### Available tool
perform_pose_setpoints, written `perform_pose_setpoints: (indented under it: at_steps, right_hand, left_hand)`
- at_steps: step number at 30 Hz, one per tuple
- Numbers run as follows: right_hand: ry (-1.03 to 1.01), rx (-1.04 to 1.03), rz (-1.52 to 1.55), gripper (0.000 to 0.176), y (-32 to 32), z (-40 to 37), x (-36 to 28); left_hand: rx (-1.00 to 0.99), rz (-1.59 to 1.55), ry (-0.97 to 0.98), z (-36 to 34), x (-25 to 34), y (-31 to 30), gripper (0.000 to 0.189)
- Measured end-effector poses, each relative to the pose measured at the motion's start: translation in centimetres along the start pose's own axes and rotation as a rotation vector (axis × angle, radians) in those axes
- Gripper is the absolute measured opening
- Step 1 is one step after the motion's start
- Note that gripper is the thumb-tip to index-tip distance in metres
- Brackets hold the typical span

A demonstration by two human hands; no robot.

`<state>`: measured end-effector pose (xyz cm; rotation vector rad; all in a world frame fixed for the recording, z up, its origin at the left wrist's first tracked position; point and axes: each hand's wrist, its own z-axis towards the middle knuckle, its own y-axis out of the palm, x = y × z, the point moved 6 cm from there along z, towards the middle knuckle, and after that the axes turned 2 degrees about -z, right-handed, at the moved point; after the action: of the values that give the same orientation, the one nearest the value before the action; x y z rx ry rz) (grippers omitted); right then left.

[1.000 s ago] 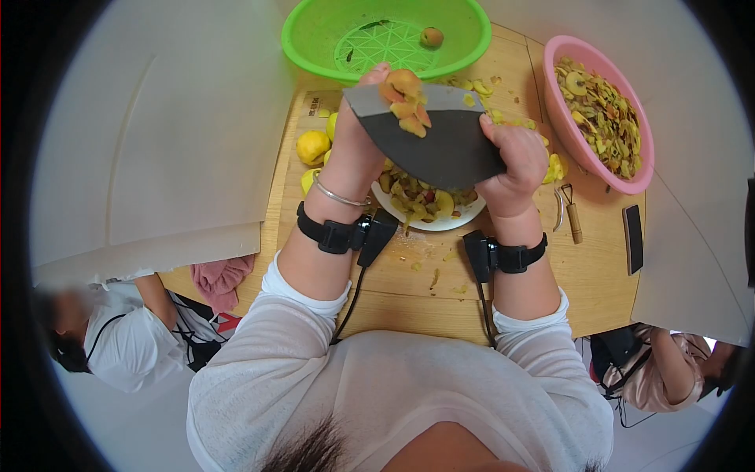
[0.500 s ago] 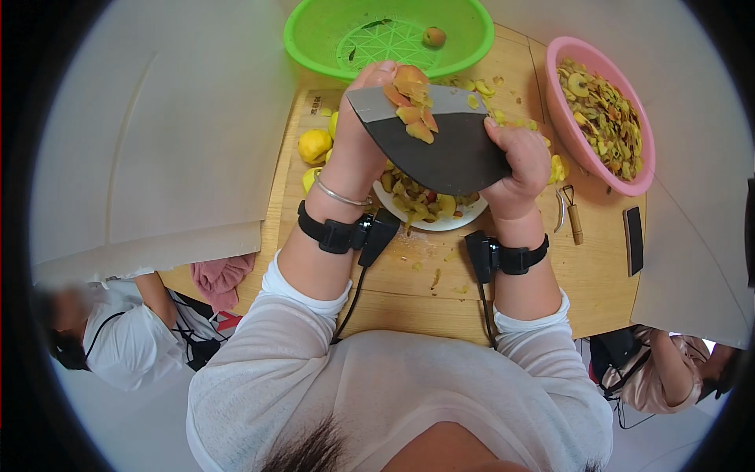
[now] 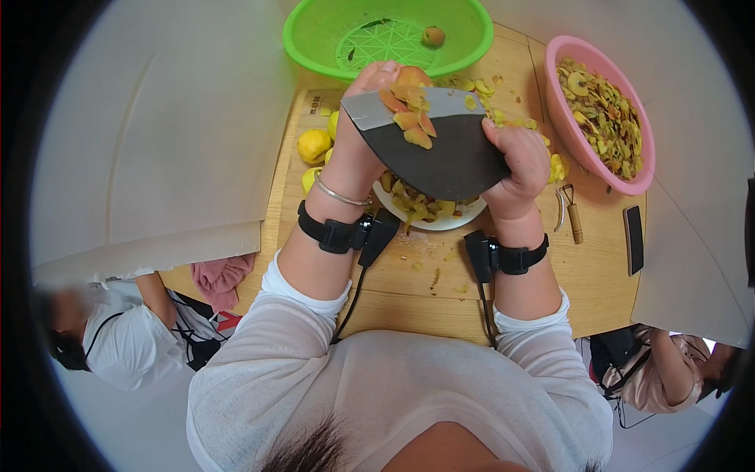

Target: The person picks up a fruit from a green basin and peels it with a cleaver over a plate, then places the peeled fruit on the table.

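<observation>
My left hand (image 3: 368, 102) is closed around a reddish-yellow fruit (image 3: 414, 76), partly hidden behind the blade. My right hand (image 3: 519, 161) grips a broad knife (image 3: 440, 153), its dark blade tilted in front of the fruit. Several orange peel pieces (image 3: 409, 118) cling to the blade's light edge. Below the knife, a white plate (image 3: 440, 226) heaped with peels (image 3: 417, 206) is partly covered by the blade. Yellow peeled fruits (image 3: 314, 146) lie left of my left wrist.
At the back, a green basin (image 3: 295, 43) holds one fruit (image 3: 432, 36). A pink basin (image 3: 560, 110) full of peels stands at the right. Near it lie a peeler (image 3: 576, 220) and a black phone (image 3: 634, 240). People (image 3: 130, 338) sit at both sides; a pink cloth (image 3: 222, 279) lies left.
The knife has shifted slightly left and down, and its peel pieces have moved with it. More of the fruit shows above the blade.
</observation>
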<state>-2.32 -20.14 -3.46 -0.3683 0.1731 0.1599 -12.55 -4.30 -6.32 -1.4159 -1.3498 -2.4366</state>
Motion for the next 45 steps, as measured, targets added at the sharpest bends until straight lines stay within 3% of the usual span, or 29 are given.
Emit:
perform_pose_setpoints:
  at_steps: [3, 5, 17, 21, 29, 33, 36, 38, 40, 42, 45]
  right_hand:
    - [-0.001, -0.003, 0.004, 0.029, -0.1, 0.0, 0.0]
    - [-0.001, -0.008, 0.004, 0.029, -0.1, 0.0, -0.1]
    - [-0.001, 0.013, -0.013, 0.028, 0.0, -0.1, 0.1]
    - [0.022, -0.004, -0.007, 0.029, 0.0, -0.2, 0.3]
    - [0.041, 0.013, 0.011, 0.028, 0.1, -0.2, 0.5]
    - [0.143, 0.017, 0.016, 0.026, 0.2, -0.5, 1.6]
    - [0.266, 0.014, 0.015, 0.021, 0.3, -1.3, 2.8]
    - [0.328, -0.007, 0.010, 0.017, 0.7, -1.8, 3.2]
    - [0.477, 0.056, 0.103, 0.016, 0.7, -2.4, 3.8]
    - [0.393, 0.075, 0.113, 0.018, 0.6, -2.1, 3.6]
    - [0.231, 0.075, 0.087, 0.022, 0.2, -1.0, 1.8]
  left_hand:
    - [-0.022, 0.050, 0.016, 0.2, 0.1, 0.1, 0.023]
    - [-0.006, 0.320, 0.108, 0.3, 0.6, 0.0, 0.023]
    - [-0.039, 0.081, 0.041, 0.2, 0.5, 0.3, 0.020]
    - [-0.038, 0.236, 0.129, 0.2, 0.8, 0.1, 0.020]
    - [0.068, 0.316, 0.034, -0.2, 0.8, 0.3, 0.031]
    - [-0.044, 0.236, 0.137, -0.3, 1.1, 0.6, 0.035]
    - [-0.043, 0.319, 0.026, -0.5, 1.4, 2.1, 0.037]
    - [0.126, 0.227, -0.017, -0.6, 1.3, 2.0, 0.034]
    - [0.144, 0.194, -0.034, -0.2, 1.1, 1.2, 0.034]
    - [0.149, 0.131, -0.119, -0.1, 0.3, 0.4, 0.034]
    - [0.144, 0.097, -0.061, 0.4, -0.5, 0.2, 0.035]
